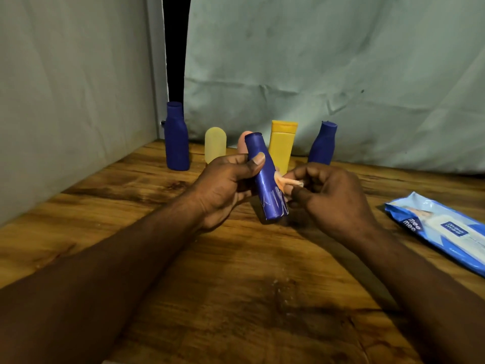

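Observation:
My left hand [225,190] grips a dark blue bottle [265,179] above the wooden table [236,298], thumb pressed on its upper part. The bottle tilts, cap end up and away from me, with pale streaks near its bottom end. My right hand [328,195] pinches a small crumpled wipe [287,183] and holds it against the bottle's right side.
Along the back wall stand a tall blue bottle [177,137], a pale yellow capsule-shaped container [215,144], a pink container [242,143] partly hidden, a yellow tube [282,143] and a smaller blue bottle [322,144]. A blue wipes pack [441,229] lies at the right.

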